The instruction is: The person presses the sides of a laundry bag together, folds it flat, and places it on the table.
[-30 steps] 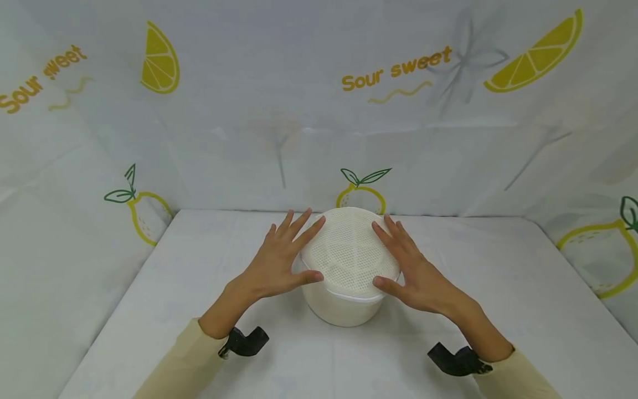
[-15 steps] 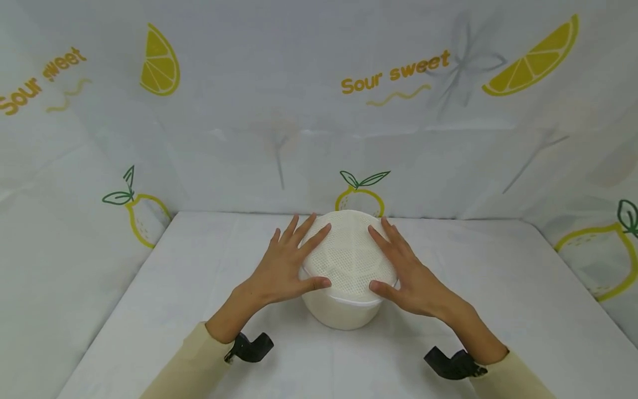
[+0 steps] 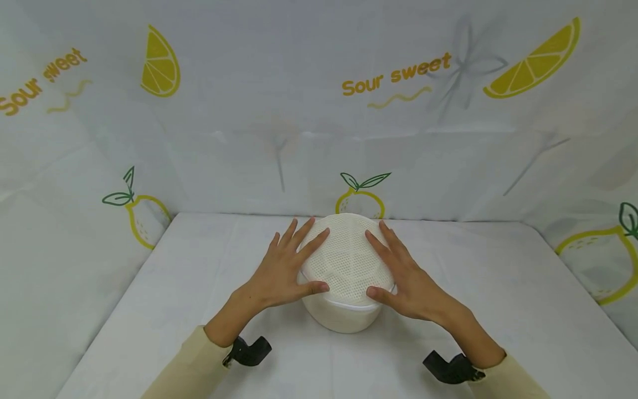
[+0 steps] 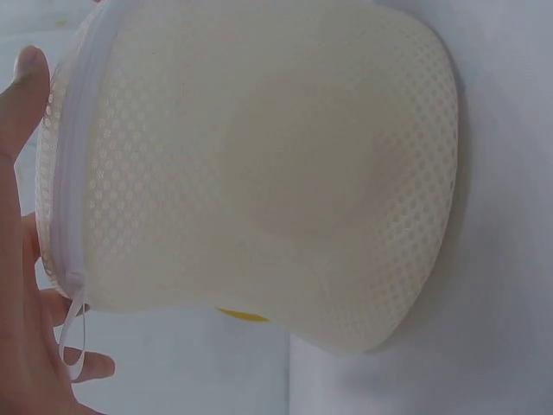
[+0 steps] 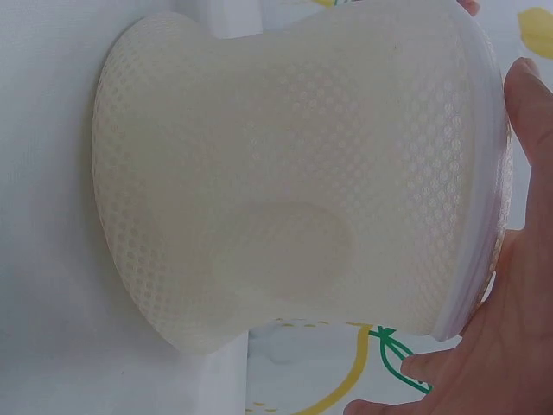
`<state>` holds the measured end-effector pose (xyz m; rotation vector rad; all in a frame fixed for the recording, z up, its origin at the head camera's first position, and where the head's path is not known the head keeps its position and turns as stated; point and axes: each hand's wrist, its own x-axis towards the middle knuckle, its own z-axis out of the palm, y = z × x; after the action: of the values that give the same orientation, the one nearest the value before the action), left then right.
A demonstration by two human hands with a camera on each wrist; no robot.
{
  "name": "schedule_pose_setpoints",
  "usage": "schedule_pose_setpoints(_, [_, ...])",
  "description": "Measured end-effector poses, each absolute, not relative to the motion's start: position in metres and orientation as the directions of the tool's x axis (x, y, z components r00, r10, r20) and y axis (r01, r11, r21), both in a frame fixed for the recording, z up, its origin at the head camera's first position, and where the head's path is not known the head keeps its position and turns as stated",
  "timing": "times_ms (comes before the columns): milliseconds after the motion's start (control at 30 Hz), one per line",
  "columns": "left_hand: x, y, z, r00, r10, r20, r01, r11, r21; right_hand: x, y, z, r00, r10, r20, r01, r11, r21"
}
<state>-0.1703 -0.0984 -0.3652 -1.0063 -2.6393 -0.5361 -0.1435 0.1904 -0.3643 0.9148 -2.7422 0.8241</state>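
Note:
A white mesh laundry bag (image 3: pixel 349 260), round and standing upright like a drum, is between the two hands. Its zipper band (image 4: pixel 73 173) runs around the top rim, and a small loop (image 4: pixel 76 333) hangs from it in the left wrist view. My left hand (image 3: pixel 285 269) rests on the left edge of the mesh top with fingers spread and straight. Opposite it, my right hand (image 3: pixel 411 277) lies along the right edge, its fingers likewise spread. Through the mesh side (image 5: pixel 285 173), a faint rounded shape shows; the right wrist view does not make clear what it is.
The bag stands on a white-covered table (image 3: pixel 224 238), toward its back edge. Behind it hangs a white sheet (image 3: pixel 224 155) printed with lemons and lettering. A black wrist mount (image 3: pixel 251 351) sits on the left forearm, and a similar mount (image 3: pixel 451 367) on the right.
Both hands have drawn slightly inward over the bag's top, so the thumbs are closer together. The bag stays in nearly the same place, and the head view has shifted a little.

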Motion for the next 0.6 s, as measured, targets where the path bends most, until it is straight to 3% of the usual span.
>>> schedule_pose_setpoints(600, [-0.171, -0.106, -0.372, -0.754, 0.565, 0.336, 0.656, 0.669, 0.349, -0.142, 0.203, -0.375, -0.819, -0.504, 0.273, -0.566, 0.636, -0.524])
